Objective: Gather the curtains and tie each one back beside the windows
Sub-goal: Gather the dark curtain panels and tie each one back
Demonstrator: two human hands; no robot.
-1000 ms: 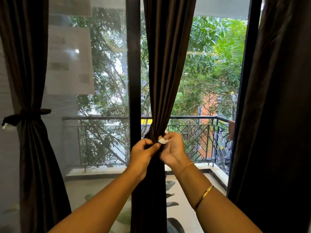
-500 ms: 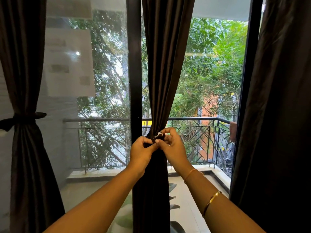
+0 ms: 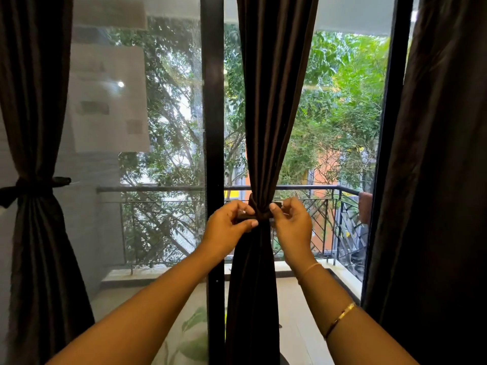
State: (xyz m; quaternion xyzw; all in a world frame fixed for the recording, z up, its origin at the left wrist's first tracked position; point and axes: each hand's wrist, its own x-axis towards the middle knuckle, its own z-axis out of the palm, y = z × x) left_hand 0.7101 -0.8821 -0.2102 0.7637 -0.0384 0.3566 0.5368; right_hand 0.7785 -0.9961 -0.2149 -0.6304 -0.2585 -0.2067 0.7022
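I have the middle curtain (image 3: 266,127) bunched into a narrow column just right of the black window post (image 3: 212,127), so the glass on both sides is uncovered. A dark tie-back (image 3: 259,210) wraps its waist, level with the balcony railing (image 3: 163,189). My left hand (image 3: 226,225) pinches one end between thumb and curled fingers. My right hand (image 3: 292,222) pinches the other end, and I judge the hands sit on opposite sides to cinch the knot. The left curtain (image 3: 34,127), at the window's left edge, is already tied. The right curtain (image 3: 434,180) hangs loose, not yet tied.

The hands (image 3: 228,225) (image 3: 292,224) have parted, stretching the tie (image 3: 259,212).
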